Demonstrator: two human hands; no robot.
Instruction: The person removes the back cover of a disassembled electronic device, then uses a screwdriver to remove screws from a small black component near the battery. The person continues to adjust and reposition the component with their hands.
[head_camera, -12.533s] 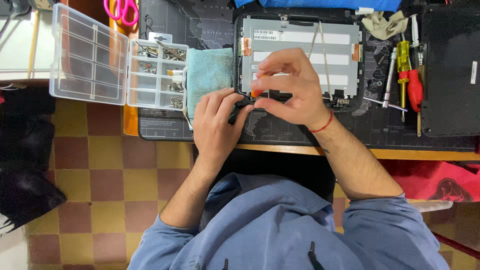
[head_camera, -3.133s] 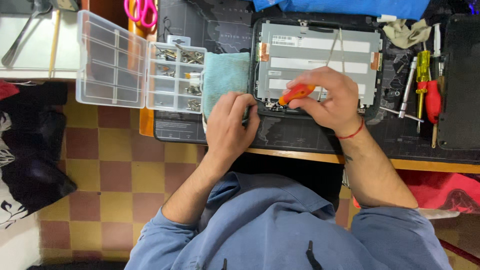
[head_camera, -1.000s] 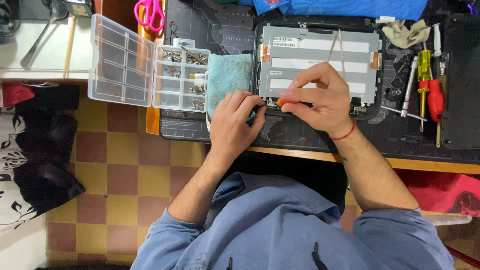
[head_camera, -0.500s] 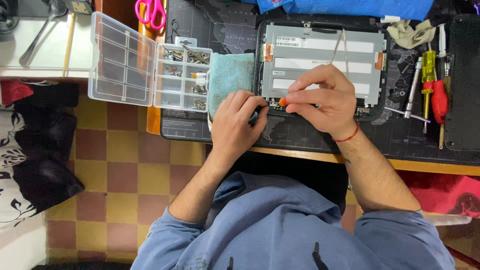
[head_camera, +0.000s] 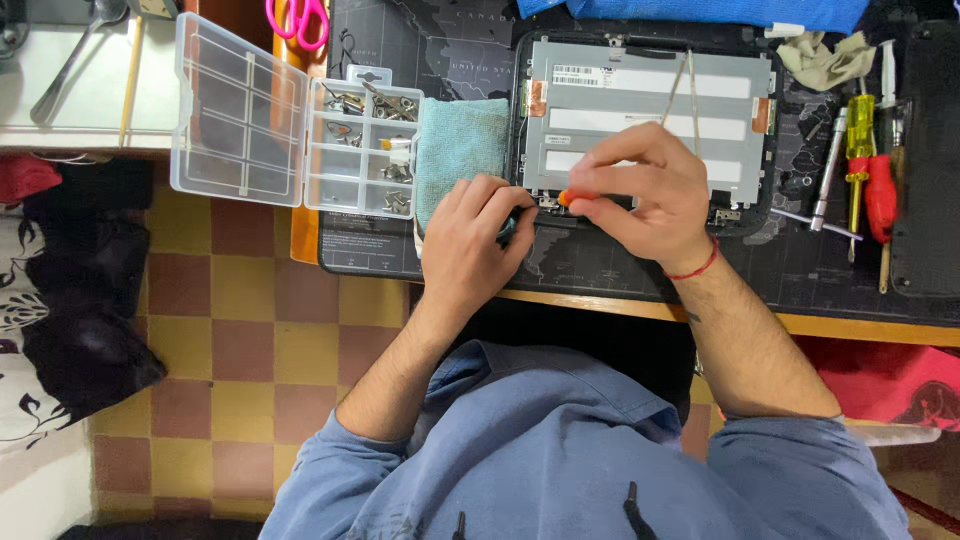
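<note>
Barely shifted since half a second ago: right hand (head_camera: 645, 190) pinching small orange-handled screwdriver (head_camera: 566, 198) at lower left corner of grey screen panel (head_camera: 650, 110). Left hand (head_camera: 470, 245) curled just left of that grip, fingers closed on a dark part, probably the frame edge. Teal cloth (head_camera: 460, 145) above left hand; clear parts box (head_camera: 300, 120) further left.
</note>
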